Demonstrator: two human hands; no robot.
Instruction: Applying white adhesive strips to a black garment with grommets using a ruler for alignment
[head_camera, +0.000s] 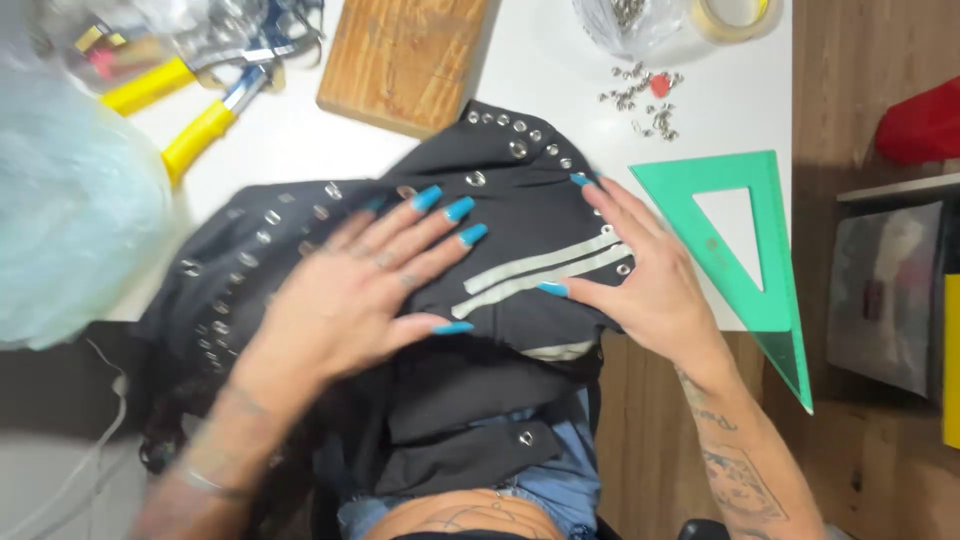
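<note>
1. The left hand lies flat and spread, palm down, on a black studded garment, its fingers fanned toward the row of metal eyelets.
2. The right hand is also open and spread, pressing the garment's right edge beside 2 pale stripes; neither hand pinches anything.
3. The garment is draped over the near edge of the white bench and hangs down toward the person's lap.
4. A green plastic set square lies just right of the right hand, partly over the bench edge.
5. A wooden block sits beyond the garment, touching or nearly touching its far edge.
6. Yellow-handled pliers lie at the far left of the bench.
7. Loose metal eyelets are scattered near the far right, close to a roll of tape.
</note>
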